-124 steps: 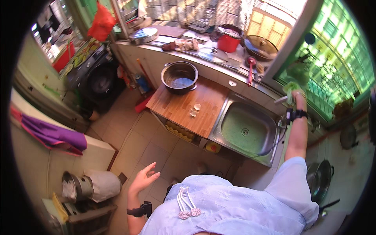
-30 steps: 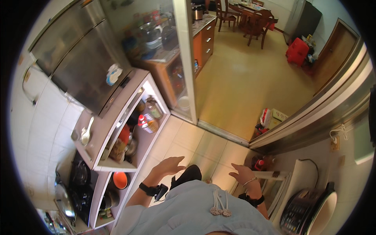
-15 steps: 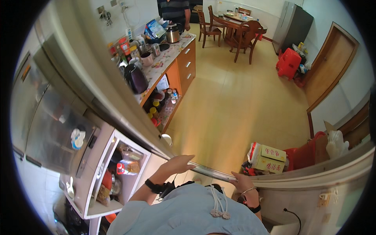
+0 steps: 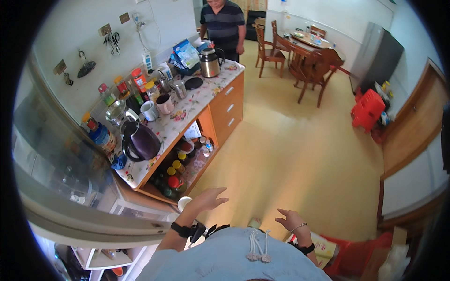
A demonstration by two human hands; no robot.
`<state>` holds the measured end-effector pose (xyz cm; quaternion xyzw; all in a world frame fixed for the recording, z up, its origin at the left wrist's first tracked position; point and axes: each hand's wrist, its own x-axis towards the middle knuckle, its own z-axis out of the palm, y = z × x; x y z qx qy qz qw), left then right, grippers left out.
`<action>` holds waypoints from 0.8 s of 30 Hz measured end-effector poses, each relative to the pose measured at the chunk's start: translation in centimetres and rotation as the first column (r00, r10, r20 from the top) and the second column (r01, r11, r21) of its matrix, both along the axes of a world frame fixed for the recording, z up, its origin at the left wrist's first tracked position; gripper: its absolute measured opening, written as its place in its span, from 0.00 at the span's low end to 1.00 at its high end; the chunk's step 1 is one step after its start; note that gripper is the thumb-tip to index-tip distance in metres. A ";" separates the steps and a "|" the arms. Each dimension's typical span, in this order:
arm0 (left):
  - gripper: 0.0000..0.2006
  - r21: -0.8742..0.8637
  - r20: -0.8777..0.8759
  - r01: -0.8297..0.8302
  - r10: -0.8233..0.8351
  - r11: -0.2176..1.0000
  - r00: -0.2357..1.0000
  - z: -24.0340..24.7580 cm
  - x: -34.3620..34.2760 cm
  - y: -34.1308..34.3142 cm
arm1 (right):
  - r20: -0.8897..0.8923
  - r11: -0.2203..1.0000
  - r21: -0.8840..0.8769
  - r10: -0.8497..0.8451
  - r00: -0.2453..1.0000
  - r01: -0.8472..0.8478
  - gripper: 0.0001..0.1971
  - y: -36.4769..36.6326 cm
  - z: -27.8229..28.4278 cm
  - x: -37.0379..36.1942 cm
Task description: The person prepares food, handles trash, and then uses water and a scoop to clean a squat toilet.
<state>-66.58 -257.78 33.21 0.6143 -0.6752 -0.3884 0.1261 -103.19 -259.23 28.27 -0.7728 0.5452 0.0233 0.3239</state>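
My left hand [image 4: 209, 199] hangs in the air over the yellowish floor [image 4: 276, 164], fingers apart and holding nothing. Its wrist wears a black band. Level with it on the other side, my right hand [image 4: 291, 220] is also empty, its fingers spread and a bracelet at the wrist. Closest to my left hand are a white bowl-like thing [image 4: 184, 203] and the low shelf of a wooden counter [image 4: 224, 112]. On the counter stand a dark purple electric kettle [image 4: 144, 140], two mugs, several jars and a steel vacuum jug [image 4: 209, 63]. A yellow-and-white carton [image 4: 324, 250] lies below my right hand.
A person [image 4: 223, 28] in a striped shirt stands behind the counter's far end. Further back are a wooden dining table [image 4: 304, 47] with chairs and a grey fridge [image 4: 376, 58]. Red plastic stools [image 4: 368, 110] stand by the right wall. A sliding door frame [image 4: 93, 234] is at left.
I have moved forward through the doorway, so the counter looks nearer and the doorway's edges lie further back. Both hands stay raised in front of me. More of the person shows.
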 end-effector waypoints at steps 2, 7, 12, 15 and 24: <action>0.26 0.081 0.051 -0.117 0.113 0.990 0.992 0.0 1.3 -3.6 | 0.009 0.995 -0.078 0.069 0.998 -0.068 0.25 -6.6 0.1 0.3; 0.21 -0.113 -0.093 -0.383 0.374 0.917 0.923 -0.4 5.0 -11.9 | 0.490 0.815 -0.465 -0.088 0.867 0.345 0.22 -22.2 3.6 0.8; 0.17 -0.304 -0.207 -0.604 0.568 0.737 0.796 0.2 11.3 -22.7 | 0.854 0.700 -0.182 -0.235 0.463 0.690 0.17 -33.8 6.1 3.9; 0.22 -0.585 -0.223 -0.635 0.652 0.505 0.725 -2.9 16.9 -31.1 | 0.783 0.808 -0.189 -0.219 0.582 0.558 0.16 -38.7 1.9 5.3; 0.32 -0.498 -0.062 -0.830 0.945 0.251 0.323 -7.3 30.2 -48.5 | 0.441 0.953 -0.240 -0.063 0.895 0.185 0.17 -49.8 2.2 18.4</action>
